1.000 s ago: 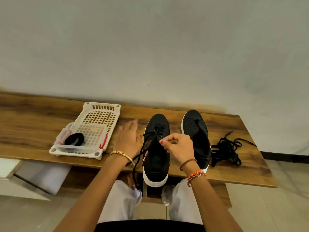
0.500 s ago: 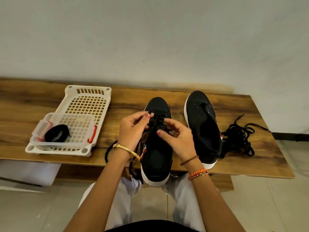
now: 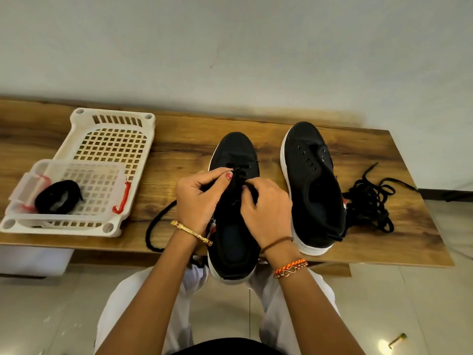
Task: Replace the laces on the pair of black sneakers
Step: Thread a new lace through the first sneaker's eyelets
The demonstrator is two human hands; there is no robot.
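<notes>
**Head view: both hands at left sneaker's eyelets**

Left sneaker (image 3: 234,242) lies on the table (image 3: 184,147), heel overhanging the near edge. Left hand (image 3: 198,198) pinches the lace (image 3: 153,226) at the eyelets; the lace's free length loops over the table to the left. Right hand (image 3: 266,208) has fingers curled on the lace over the tongue. Right sneaker (image 3: 311,183) stands just beside, eyelets bare. Tangled laces (image 3: 371,201) lie beside it on the right. Coiled lace (image 3: 57,197) rests in a clear box (image 3: 107,190) inside the white basket (image 3: 112,119).
</notes>
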